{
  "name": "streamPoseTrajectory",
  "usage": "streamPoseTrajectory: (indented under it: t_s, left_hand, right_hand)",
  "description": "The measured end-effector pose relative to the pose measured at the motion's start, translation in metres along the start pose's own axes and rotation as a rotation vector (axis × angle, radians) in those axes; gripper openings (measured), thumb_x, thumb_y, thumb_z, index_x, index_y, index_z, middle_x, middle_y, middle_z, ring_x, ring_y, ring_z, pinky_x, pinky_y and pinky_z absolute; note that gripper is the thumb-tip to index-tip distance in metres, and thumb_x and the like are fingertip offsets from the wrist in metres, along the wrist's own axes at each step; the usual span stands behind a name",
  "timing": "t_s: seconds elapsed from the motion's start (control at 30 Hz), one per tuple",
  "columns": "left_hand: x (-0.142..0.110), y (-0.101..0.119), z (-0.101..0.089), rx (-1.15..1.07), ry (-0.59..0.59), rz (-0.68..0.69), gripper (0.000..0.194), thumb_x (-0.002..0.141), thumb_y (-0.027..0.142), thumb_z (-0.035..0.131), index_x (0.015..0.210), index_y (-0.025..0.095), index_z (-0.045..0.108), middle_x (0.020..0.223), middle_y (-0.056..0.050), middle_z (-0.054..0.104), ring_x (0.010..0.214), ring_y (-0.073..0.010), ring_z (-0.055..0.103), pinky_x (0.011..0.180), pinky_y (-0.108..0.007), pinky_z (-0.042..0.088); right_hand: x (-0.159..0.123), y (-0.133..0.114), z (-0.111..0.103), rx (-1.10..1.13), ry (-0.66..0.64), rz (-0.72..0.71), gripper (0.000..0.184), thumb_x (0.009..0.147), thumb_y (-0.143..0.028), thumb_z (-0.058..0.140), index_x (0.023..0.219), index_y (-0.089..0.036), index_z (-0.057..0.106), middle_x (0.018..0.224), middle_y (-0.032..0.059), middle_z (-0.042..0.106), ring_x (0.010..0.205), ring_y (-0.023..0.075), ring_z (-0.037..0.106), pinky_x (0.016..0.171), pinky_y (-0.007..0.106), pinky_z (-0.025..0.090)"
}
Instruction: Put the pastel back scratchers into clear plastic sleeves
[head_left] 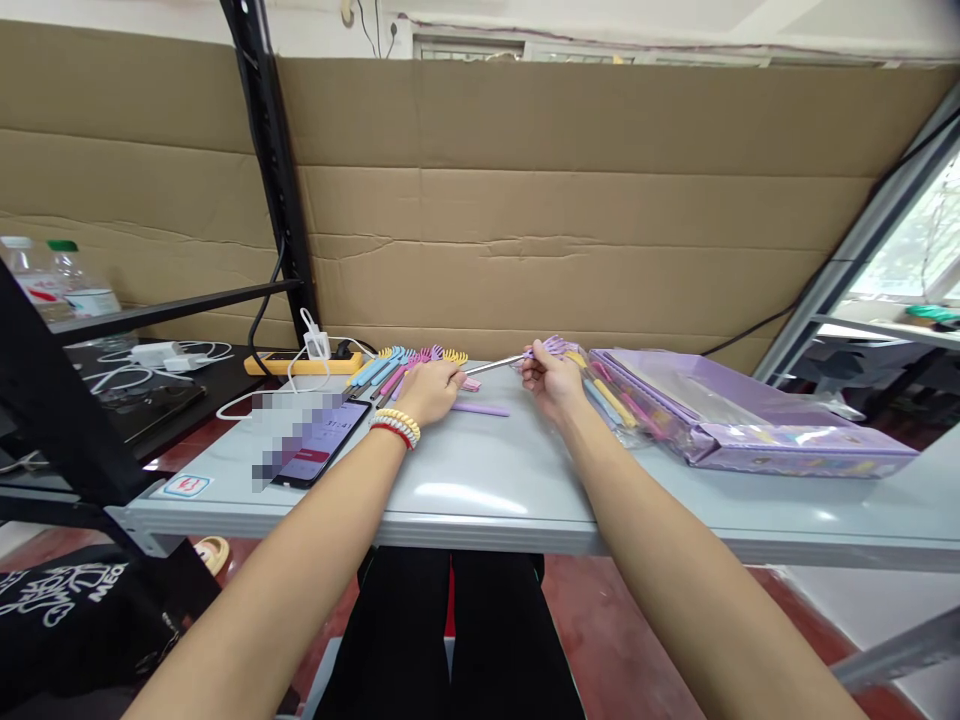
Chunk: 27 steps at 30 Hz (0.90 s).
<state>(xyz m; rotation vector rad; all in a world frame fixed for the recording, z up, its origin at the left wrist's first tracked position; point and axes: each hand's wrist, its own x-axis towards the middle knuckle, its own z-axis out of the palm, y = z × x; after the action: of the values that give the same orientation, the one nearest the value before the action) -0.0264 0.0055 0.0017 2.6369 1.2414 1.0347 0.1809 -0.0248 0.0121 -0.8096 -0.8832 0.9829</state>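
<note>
Backscratcher [495, 365], purple claw, metal rod, center frame; right hand [553, 385] fingers closed near claw, left hand [433, 392] pinching rod's other end; colored backscratchers [369, 372] left of center, smartphone [334, 445] lower left.

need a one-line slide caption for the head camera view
Left hand and right hand hold a slim metal rod above a pale table, between a phone and a purple box.

A phone [330, 445] lies near a yellow power strip [341, 367], with two capped bottles [88, 297] farther left.
</note>
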Motion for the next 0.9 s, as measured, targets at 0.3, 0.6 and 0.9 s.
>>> streamPoseTrajectory:
  t_s: [0.3, 0.6, 0.9]
  left_hand:
    - [0.000, 0.029, 0.009, 0.270, 0.107, 0.121, 0.030, 0.095, 0.027, 0.035, 0.105, 0.016, 0.061, 0.099, -0.011, 0.066, 0.094, -0.0223, 0.060, 0.081, -0.033, 0.040]
    - [-0.004, 0.012, -0.010, 0.332, 0.168, 0.099, 0.041, 0.096, 0.041, 0.031, 0.090, 0.017, 0.064, 0.088, -0.011, 0.068, 0.079, -0.0201, 0.062, 0.065, -0.029, 0.036]
    - [-0.009, -0.019, -0.029, 0.370, 0.156, -0.114, 0.028, 0.085, 0.039, 0.047, 0.080, 0.021, 0.067, 0.081, -0.009, 0.071, 0.080, -0.0242, 0.065, 0.063, -0.031, 0.036]
  right_hand:
    - [-0.018, 0.010, 0.026, -0.071, -0.226, -0.032, 0.036, 0.061, -0.044, 0.081, 0.072, -0.017, 0.060, 0.059, 0.0021, 0.065, 0.052, 0.0125, 0.060, 0.042, 0.021, 0.045]
    - [-0.008, -0.012, 0.012, 0.002, 0.172, -0.151, 0.044, 0.069, -0.051, 0.074, 0.062, -0.018, 0.047, 0.046, -0.0026, 0.055, 0.035, 0.0057, 0.047, 0.027, 0.015, 0.028]
    - [-0.002, -0.118, -0.089, 0.044, 0.670, -0.353, 0.041, 0.091, -0.029, 0.053, 0.054, -0.020, 0.037, 0.037, -0.0074, 0.038, 0.029, -0.0003, 0.035, 0.032, 0.015, 0.020]
